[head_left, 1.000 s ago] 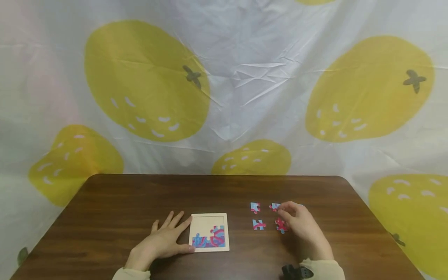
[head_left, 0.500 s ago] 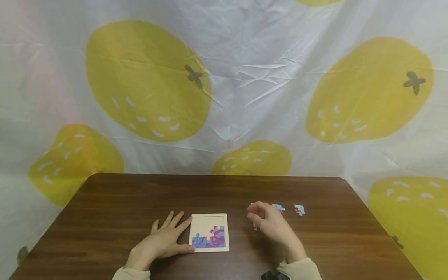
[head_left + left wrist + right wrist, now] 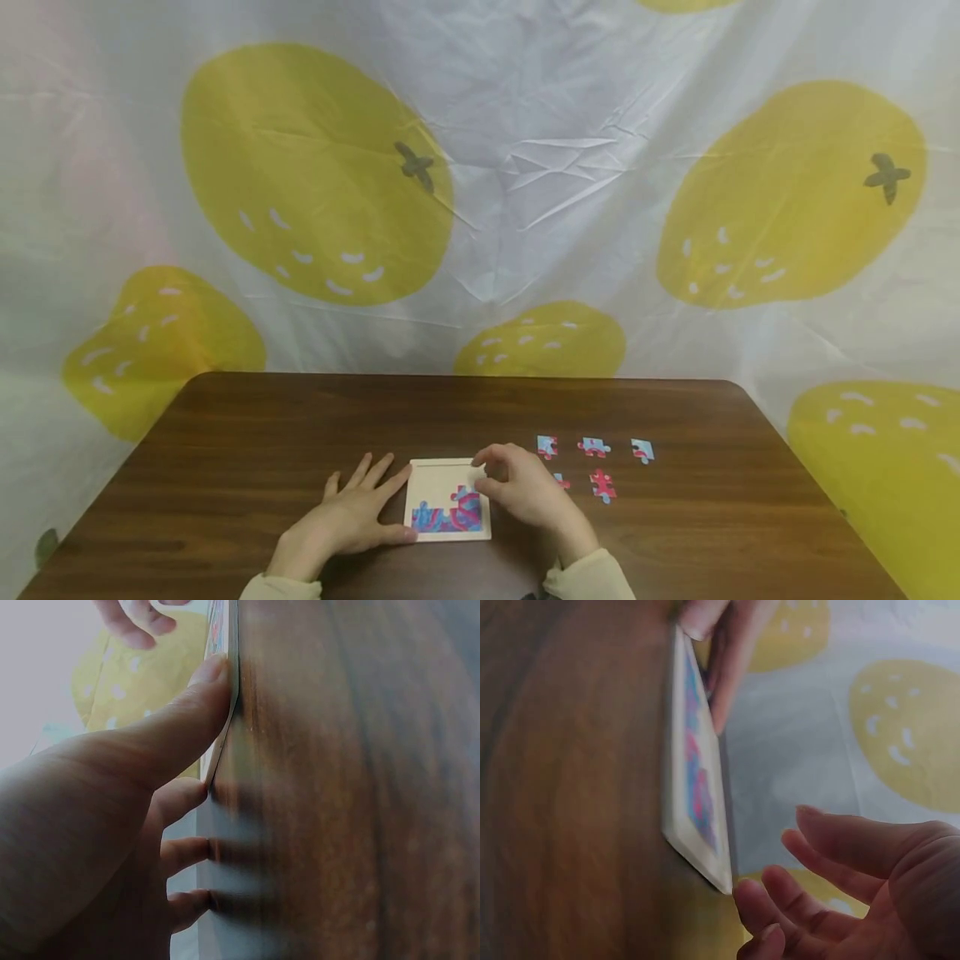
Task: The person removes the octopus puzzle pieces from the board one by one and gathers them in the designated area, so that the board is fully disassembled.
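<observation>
A square puzzle tray (image 3: 449, 537) lies on the table, with blue, pink and purple jigsaw pieces (image 3: 468, 510) along its bottom and up its right side. Its upper left part shows bare pale wood. My left hand (image 3: 348, 515) rests at the tray's left edge, fingers spread, thumb at the lower corner and index finger at the upper one. Over the tray's right edge hovers my right hand (image 3: 532, 496). In the right wrist view, that hand's (image 3: 855, 877) thumb and fingers are loosely bent and apart, with no piece visible between them.
Several loose jigsaw pieces lie right of the tray, among them a red one (image 3: 602, 485) and a blue-pink corner one (image 3: 642, 451). My right hand partly covers another loose piece (image 3: 562, 482). A fruit-patterned curtain (image 3: 480, 208) hangs behind the brown table (image 3: 300, 417).
My right hand has moved left from the loose pieces to the tray's right edge, uncovering pieces it had hidden. My left hand and the tray have stayed in place.
</observation>
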Motion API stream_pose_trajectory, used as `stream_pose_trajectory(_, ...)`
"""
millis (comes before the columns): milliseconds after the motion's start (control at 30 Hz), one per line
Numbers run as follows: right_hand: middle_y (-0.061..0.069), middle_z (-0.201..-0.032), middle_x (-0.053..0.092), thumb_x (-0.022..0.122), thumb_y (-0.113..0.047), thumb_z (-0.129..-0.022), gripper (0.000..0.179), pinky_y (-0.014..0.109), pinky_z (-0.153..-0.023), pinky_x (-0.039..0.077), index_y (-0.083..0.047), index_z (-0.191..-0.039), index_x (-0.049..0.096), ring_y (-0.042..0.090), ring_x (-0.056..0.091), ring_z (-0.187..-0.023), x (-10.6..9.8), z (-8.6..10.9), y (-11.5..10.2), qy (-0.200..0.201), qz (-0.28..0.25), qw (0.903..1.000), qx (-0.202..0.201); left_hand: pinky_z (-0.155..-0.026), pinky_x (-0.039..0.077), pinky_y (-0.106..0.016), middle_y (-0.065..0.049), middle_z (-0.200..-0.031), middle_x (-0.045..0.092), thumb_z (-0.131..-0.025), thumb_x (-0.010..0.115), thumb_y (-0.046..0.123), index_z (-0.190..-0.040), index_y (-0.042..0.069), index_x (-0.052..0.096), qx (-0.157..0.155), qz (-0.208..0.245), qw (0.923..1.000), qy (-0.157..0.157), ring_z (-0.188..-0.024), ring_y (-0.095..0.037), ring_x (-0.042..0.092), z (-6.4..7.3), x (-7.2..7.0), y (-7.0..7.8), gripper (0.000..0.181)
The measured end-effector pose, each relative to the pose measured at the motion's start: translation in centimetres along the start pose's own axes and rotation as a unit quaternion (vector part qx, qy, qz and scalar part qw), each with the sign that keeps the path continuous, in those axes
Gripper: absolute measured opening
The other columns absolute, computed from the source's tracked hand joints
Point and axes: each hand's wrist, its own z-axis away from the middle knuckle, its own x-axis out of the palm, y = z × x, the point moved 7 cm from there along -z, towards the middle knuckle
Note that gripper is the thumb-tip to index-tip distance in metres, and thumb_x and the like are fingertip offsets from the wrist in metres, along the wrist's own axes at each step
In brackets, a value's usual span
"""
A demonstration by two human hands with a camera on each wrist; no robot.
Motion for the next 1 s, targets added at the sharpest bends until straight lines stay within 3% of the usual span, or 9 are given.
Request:
stream_pose_trajectory(233,0.001,-0.089,0.061,0.075,-0.016,-0.083,0.023,0.033,-0.067,0.045,-0.009,-0.104,0.070,0.014,0.053,-0.076,2.3,-0.9,0.5,-0.007,-0.009,0.9998,0.017,-0.104,0.006,-0.074,-0.016,-0.159,0.023,-0.079,0.066,0.066,-0.153,0.020,0.036,0.003,-0.008,0.9999,0.008,-0.145,-0.044,0.011,0.0,0.0,0.1,0.093)
stream_pose_trajectory(467,0.002,-0.085,0.057,0.081,-0.013,-0.075,0.025,0.036,-0.069,0.046,-0.008,-0.096,0.070,0.016,0.052,-0.077,3.0,-0.9,0.7,-0.011,0.039,0.9985,0.036,-0.105,0.006,-0.074,-0.016,-0.159,0.022,-0.079,0.066,0.066,-0.153,0.020,0.036,0.004,-0.008,0.9999,0.011,-0.145,-0.044,0.010,0.0,0.2,0.2,0.092)
stream_pose_trajectory(667,0.002,-0.085,0.053,0.080,-0.008,-0.076,0.018,0.033,-0.069,0.044,-0.011,-0.090,0.068,0.015,0.050,-0.078,3.0,-0.7,0.7,-0.015,0.050,0.9985,0.018,-0.105,0.007,-0.074,-0.016,-0.159,0.023,-0.079,0.066,0.066,-0.153,0.019,0.036,0.005,-0.009,0.9999,0.013,-0.145,-0.044,0.011,0.0,0.0,0.2,0.092)
stream_pose_trajectory(1000,0.002,-0.091,0.054,0.076,-0.003,-0.079,0.024,0.034,-0.070,0.045,-0.014,-0.095,0.061,0.016,0.051,-0.079,3.1,-0.4,0.7,-0.021,0.044,0.9986,0.021,-0.105,0.007,-0.074,-0.016,-0.158,0.025,-0.078,0.067,0.066,-0.152,0.018,0.038,0.004,-0.005,0.9998,0.019,-0.145,-0.044,0.012,0.2,-0.1,0.3,0.092)
